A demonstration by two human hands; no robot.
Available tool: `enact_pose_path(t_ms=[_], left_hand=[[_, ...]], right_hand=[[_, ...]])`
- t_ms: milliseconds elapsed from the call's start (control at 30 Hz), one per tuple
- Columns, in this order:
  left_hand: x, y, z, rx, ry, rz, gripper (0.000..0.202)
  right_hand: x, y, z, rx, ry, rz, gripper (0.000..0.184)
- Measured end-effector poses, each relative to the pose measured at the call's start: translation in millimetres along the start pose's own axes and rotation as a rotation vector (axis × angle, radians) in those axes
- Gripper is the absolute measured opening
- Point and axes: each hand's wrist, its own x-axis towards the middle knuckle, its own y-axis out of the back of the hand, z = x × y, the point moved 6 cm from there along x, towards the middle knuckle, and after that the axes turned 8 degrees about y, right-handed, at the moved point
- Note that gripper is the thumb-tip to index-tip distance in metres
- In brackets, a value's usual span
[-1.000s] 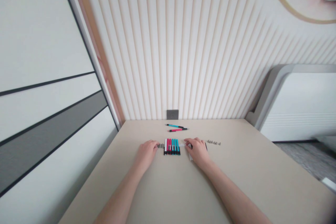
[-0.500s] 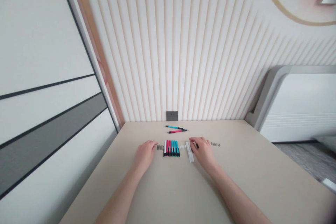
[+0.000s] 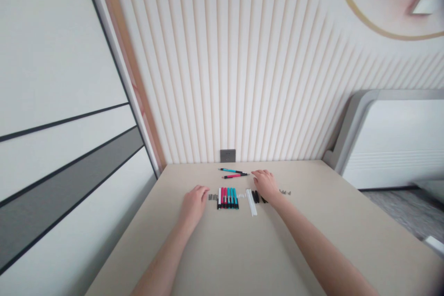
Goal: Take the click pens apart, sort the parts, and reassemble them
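Observation:
My left hand (image 3: 194, 204) rests on the beige table (image 3: 222, 245), its fingertips beside a small group of grey metal parts (image 3: 212, 197). To their right lies a tight row of several markers (image 3: 227, 198) in white, pink and teal with black ends. My right hand (image 3: 265, 184) is farther forward, its fingertips close to a pink mechanical pencil (image 3: 236, 175), with a teal one (image 3: 231, 170) just behind. Under that wrist lie black pieces (image 3: 256, 196), partly hidden, beside white strips (image 3: 251, 202). Neither hand shows anything held.
A grey wall socket (image 3: 227, 155) sits above the table's far edge, against a ribbed cream wall (image 3: 243, 78). More small metal parts (image 3: 285, 192) lie at the right. A white panel (image 3: 391, 138) and grey floor (image 3: 398, 208) lie beyond the right edge.
My right hand has moved forward and away from the white strips, uncovering black pieces beside them. My left hand stays in place. The view has tilted slightly.

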Motion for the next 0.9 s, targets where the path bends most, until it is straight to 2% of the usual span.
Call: enact_pose_path(t_ms=[167, 433, 700, 800, 900], left_hand=[[0.7, 0.9, -6.1, -0.029, 0.012, 0.031, 0.022], [-0.8, -2.0, -0.9, -0.051, -0.047, 0.014, 0.022], [-4.0, -6.1, 4.5, -0.063, -0.098, -0.008, 0.024], [-5.5, -1.1, 4.6, -0.117, -0.098, 0.045, 0.028], [-9.6, 5.4, 11.6, -0.193, -0.149, 0.096, 0.043]], right_hand=[[31.0, -13.6, -6.1, -0.02, 0.025, -0.064, 0.028], [27.8, -20.9, -7.2, -0.038, 0.052, -0.067, 0.019], [20.4, -7.7, -14.3, 0.007, 0.131, -0.031, 0.021], [14.8, 4.1, -21.5, 0.029, 0.145, 0.003, 0.024], [-7.3, 16.1, -29.3, 0.071, 0.145, 0.054, 0.026]])
